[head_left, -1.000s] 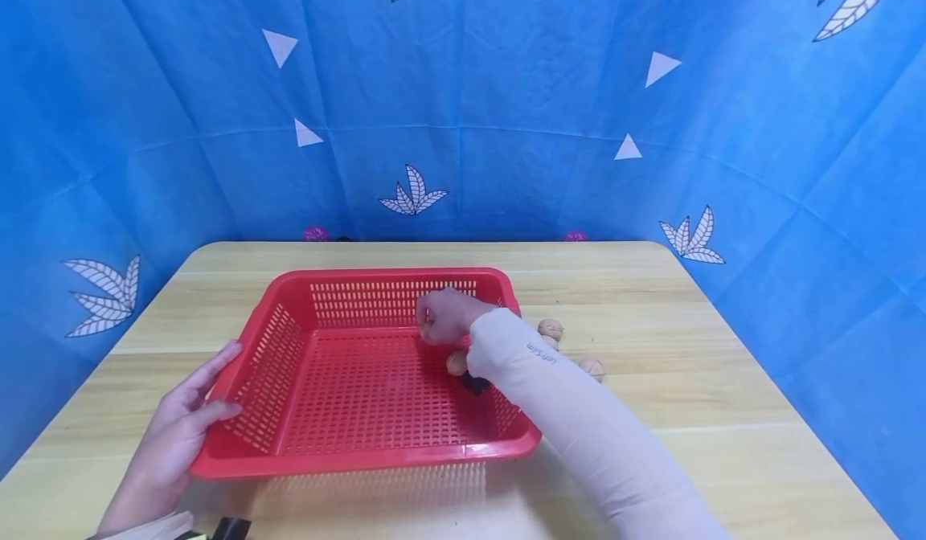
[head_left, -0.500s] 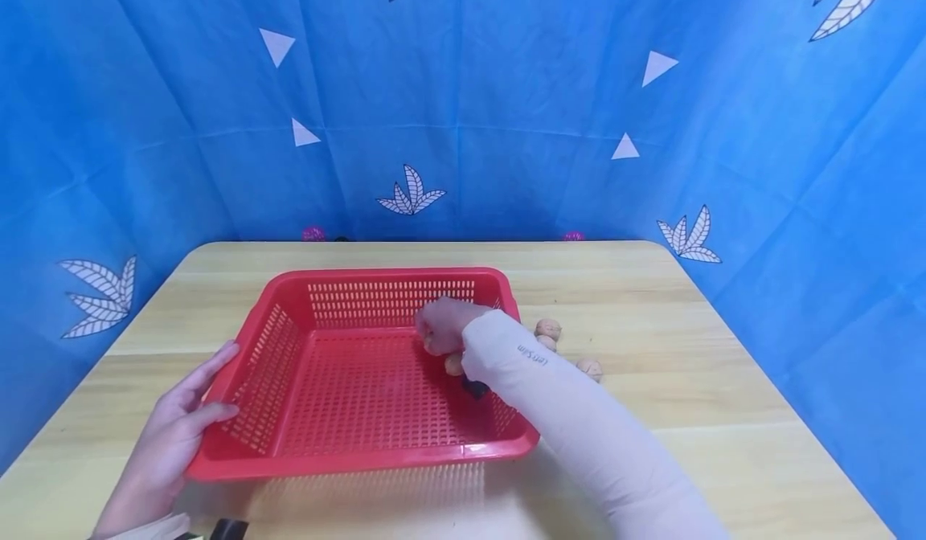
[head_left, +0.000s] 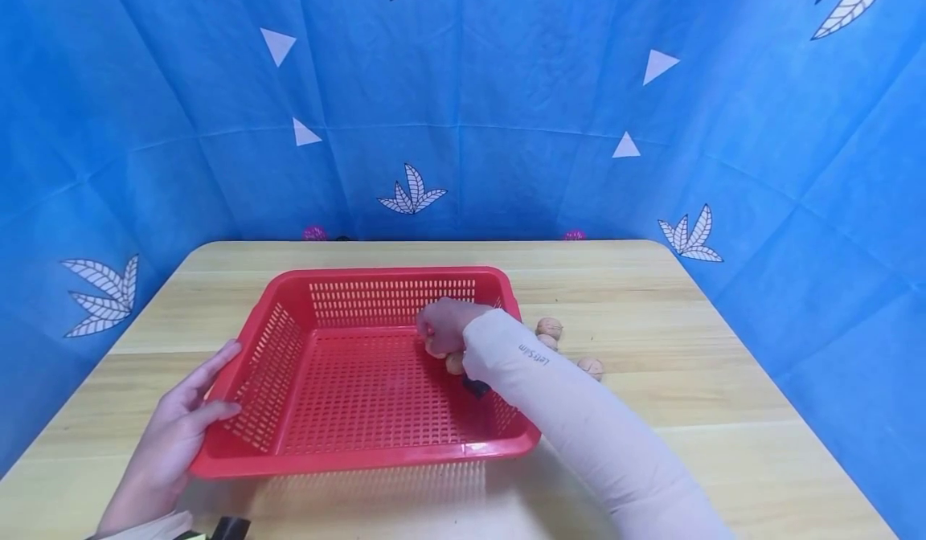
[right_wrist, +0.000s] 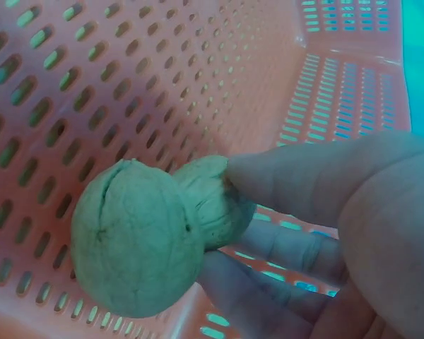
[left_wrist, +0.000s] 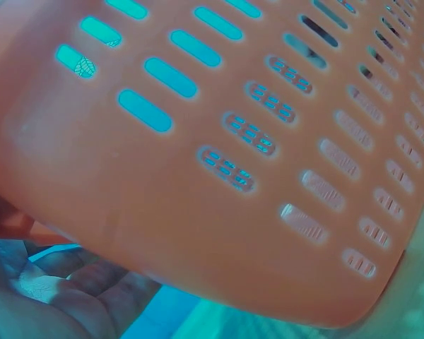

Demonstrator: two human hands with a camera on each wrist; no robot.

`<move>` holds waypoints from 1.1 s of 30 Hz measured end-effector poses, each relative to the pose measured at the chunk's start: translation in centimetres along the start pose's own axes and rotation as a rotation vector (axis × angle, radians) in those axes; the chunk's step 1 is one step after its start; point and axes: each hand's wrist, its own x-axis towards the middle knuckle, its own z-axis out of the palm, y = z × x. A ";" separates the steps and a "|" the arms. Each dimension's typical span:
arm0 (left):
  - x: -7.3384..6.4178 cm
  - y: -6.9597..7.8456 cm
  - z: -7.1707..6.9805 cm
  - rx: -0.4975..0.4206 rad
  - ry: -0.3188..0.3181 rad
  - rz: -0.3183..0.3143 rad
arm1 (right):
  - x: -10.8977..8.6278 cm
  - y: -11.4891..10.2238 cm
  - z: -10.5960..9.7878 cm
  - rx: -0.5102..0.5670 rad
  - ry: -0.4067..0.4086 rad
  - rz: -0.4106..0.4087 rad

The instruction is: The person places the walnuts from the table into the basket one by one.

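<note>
A red plastic basket (head_left: 376,465) with slotted walls stands on the table. My left hand (head_left: 170,431) grips its left rim, thumb over the inside and the other fingers outside. In the left wrist view, the curled fingers (left_wrist: 120,293) show below the rim. My right hand (head_left: 447,323) is down inside the basket near the right wall. Thumb and fingers pinch a walnut (right_wrist: 215,205) low over the slotted floor. A second walnut (right_wrist: 134,240) sits right against it, nearer the wrist camera.
Several walnuts (head_left: 550,329) lie on the wooden table (head_left: 651,347) just right of the basket. A small black object (head_left: 475,386) shows under the right sleeve. A blue patterned cloth (head_left: 463,122) hangs behind the table.
My right hand has lowered slightly inside the basket, and a walnut now shows below its fingertips. The left hand keeps its grip on the rim.
</note>
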 end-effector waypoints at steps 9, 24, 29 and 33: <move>-0.1 0.0 0.0 0.008 0.004 -0.022 | -0.2 -0.2 -0.7 -0.030 -0.026 -0.067; 0.1 -0.1 -0.2 -0.031 -0.005 0.005 | 1.4 0.5 -3.4 -0.360 0.007 -0.298; 0.1 -0.1 -0.2 -0.040 -0.008 0.005 | 1.8 1.1 -4.8 -0.527 0.077 -0.440; 0.1 -0.1 -0.2 -0.037 -0.009 -0.002 | 1.4 1.8 -6.0 -0.494 0.109 -0.493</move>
